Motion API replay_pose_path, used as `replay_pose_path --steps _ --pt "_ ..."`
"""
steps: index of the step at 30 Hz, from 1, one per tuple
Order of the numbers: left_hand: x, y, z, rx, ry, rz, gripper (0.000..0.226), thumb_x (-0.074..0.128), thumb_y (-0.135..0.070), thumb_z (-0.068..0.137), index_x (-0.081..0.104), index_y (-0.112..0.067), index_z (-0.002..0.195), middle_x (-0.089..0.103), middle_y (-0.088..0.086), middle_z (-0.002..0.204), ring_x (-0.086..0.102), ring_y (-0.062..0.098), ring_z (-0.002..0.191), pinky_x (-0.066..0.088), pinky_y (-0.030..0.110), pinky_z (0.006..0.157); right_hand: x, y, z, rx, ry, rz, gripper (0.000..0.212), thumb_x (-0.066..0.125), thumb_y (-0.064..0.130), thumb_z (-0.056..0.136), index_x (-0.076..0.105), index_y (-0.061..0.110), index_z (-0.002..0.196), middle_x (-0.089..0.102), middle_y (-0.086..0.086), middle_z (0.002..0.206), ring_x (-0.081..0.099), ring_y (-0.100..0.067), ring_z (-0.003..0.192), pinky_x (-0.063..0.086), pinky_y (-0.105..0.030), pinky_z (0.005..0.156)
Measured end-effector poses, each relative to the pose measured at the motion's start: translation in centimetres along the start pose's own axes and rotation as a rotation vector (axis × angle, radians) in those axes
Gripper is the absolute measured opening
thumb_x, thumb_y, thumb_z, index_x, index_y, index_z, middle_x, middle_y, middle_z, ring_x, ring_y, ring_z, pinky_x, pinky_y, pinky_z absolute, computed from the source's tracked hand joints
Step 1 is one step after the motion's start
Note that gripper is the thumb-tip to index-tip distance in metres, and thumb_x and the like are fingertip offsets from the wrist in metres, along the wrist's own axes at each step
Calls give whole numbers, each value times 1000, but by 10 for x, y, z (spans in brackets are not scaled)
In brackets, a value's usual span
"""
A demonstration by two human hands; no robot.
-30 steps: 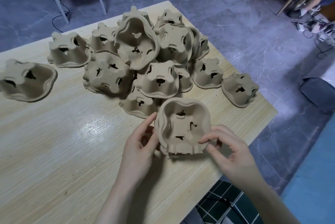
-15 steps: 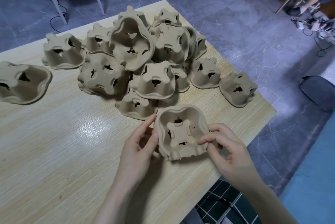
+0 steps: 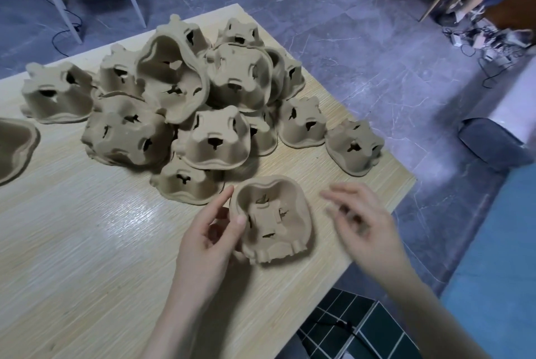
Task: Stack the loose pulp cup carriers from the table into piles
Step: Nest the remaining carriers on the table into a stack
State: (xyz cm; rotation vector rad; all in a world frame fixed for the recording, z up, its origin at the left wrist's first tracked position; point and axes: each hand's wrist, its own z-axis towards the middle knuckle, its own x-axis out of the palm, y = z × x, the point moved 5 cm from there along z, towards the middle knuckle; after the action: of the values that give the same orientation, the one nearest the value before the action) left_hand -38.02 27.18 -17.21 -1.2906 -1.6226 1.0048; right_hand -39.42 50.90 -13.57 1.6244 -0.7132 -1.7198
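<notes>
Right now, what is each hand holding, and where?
Left hand pinches the near carrier at its left rim. Right hand is off it, empty.

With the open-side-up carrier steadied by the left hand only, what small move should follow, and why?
Probably the right hand, free and blurred beside the near carrier, should reach to the lone carrier by the table edge: it lies apart from the heap, easy to lift and nest.

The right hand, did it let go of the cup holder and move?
Yes. The right hand has come off the carrier and moved away toward the table's right edge, fingers open.
</notes>
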Motion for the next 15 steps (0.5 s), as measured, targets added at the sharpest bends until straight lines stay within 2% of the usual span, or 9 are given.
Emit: replay_pose_path --steps 3,5,7,9,11,15 --pt "3 3 3 0 -11 5 42 65 -9 90 63 -25 129 66 -14 73 51 0 51 42 14 44 -34 -18 44 57 -182 -120 30 63 8 89 66 28 111 59 -2 105 52 -8 76 40 -8 72" --pt "5 4 5 8 -20 7 42 64 -7 90 63 -22 130 66 -10 76 50 1 50 42 15 44 -53 -35 76 199 -229 -253 30 66 18 90 64 24 119 55 1 110 51 -7 80 43 -21 75" --pt "7 5 6 9 -22 3 42 65 -7 90 63 -21 130 66 -8 78 51 1 51 42 15 45 -64 -51 102 335 -158 -364 45 69 31 88 56 24 130 52 1 121 52 -11 92 38 -28 79" --pt "9 6 7 13 -16 6 42 65 -8 90 63 -23 129 67 -13 76 51 0 52 43 14 47 -67 -61 118 417 -28 -372 58 71 36 86 50 23 138 53 -1 124 50 -14 97 36 -30 81" --pt "8 6 8 13 -17 16 42 65 -11 89 63 -24 128 68 -17 76 52 0 53 43 13 49 -65 -65 125 438 55 -304 61 74 31 85 50 19 140 56 -3 116 53 -19 98 36 -30 81" --pt "7 7 8 13 -19 16 44 67 -19 84 64 -26 128 67 -18 77 52 2 55 44 14 51 -60 -65 130 376 69 -297 69 78 20 81 47 22 142 57 -7 117 51 -20 93 38 -31 82"
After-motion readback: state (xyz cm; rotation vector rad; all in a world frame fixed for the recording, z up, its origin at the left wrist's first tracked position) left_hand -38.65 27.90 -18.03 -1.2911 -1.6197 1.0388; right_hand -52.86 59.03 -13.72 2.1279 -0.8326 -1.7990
